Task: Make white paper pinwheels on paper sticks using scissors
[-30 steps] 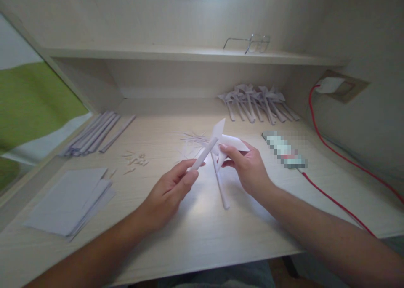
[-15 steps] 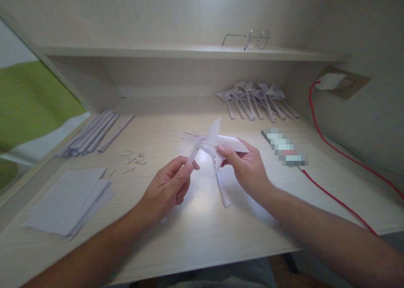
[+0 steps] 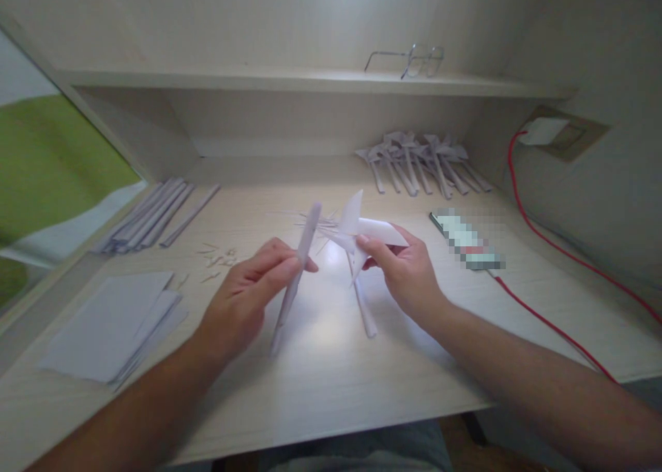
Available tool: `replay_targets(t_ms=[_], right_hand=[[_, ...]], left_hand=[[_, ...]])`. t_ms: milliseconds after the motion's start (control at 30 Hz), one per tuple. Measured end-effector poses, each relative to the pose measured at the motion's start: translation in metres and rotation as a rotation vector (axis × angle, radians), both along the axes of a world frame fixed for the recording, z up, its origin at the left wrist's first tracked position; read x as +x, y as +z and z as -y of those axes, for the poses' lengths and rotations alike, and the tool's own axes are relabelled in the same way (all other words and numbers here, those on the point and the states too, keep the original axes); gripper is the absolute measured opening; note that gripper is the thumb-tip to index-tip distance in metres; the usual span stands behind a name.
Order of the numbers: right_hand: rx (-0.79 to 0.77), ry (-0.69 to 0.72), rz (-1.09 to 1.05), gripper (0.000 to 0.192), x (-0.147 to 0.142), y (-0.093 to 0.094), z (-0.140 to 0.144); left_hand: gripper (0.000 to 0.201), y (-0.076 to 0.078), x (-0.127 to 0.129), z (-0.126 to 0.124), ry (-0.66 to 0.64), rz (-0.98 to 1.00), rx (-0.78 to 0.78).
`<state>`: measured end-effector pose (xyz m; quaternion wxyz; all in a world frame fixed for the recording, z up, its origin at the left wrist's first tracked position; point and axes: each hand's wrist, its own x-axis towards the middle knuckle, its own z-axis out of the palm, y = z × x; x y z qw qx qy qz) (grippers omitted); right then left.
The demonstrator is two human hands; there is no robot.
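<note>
Your left hand [image 3: 248,296] pinches a rolled white paper stick [image 3: 296,279] between thumb and fingertips, near the stick's middle; the stick stands steeply tilted, its upper end above your fingers and its lower end low over the pale wooden desk [image 3: 321,382], though motion blur leaves it unclear whether that end touches the surface. Your right hand [image 3: 406,275] is closed on a folded white paper pinwheel head [image 3: 362,234], thumb on top of one blade and fingers beneath, holding it up off the desk just right of the stick in your left hand; the two pieces are near each other but apart. Below the pinwheel head a second rolled white paper stick [image 3: 365,310] lies on the desk, running toward you. Behind your hands a scatter of thin paper slivers [image 3: 305,220] rests on the desk, and small paper scraps [image 3: 220,258] lie further left. At the left edge sits a stack of flat white paper sheets [image 3: 108,323], with a row of rolled paper sticks [image 3: 155,213] behind it. A cluster of finished white paper pinwheels [image 3: 421,161] lies at the back right, a red cable [image 3: 543,241] runs along the right side, and wire-framed glasses [image 3: 408,58] rest on the shelf.
</note>
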<state>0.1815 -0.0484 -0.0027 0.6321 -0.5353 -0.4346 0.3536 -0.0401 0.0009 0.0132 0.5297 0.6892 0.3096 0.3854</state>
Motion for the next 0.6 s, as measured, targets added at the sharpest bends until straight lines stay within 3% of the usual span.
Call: replay_targets(t_ms=[100, 200, 400, 500, 600], right_hand=[[-0.004, -0.005, 0.004, 0.028, 0.001, -0.001, 0.0], [-0.007, -0.012, 0.013, 0.027, 0.001, -0.003, 0.0], [0.002, -0.022, 0.028, 0.025, 0.001, -0.003, -0.001], [-0.007, -0.044, 0.03, 0.026, 0.002, -0.004, -0.003], [-0.031, -0.061, 0.034, 0.028, 0.003, -0.005, -0.004]], left_hand=[[0.018, 0.011, -0.01, -0.003, 0.015, 0.163, -0.048], [0.02, 0.018, -0.017, -0.004, -0.121, 0.288, -0.048], [0.037, 0.022, -0.028, -0.008, -0.412, 0.344, -0.02], [0.047, 0.019, -0.028, -0.01, -0.421, 0.329, -0.082], [0.027, 0.014, -0.024, -0.011, -0.357, 0.142, -0.185]])
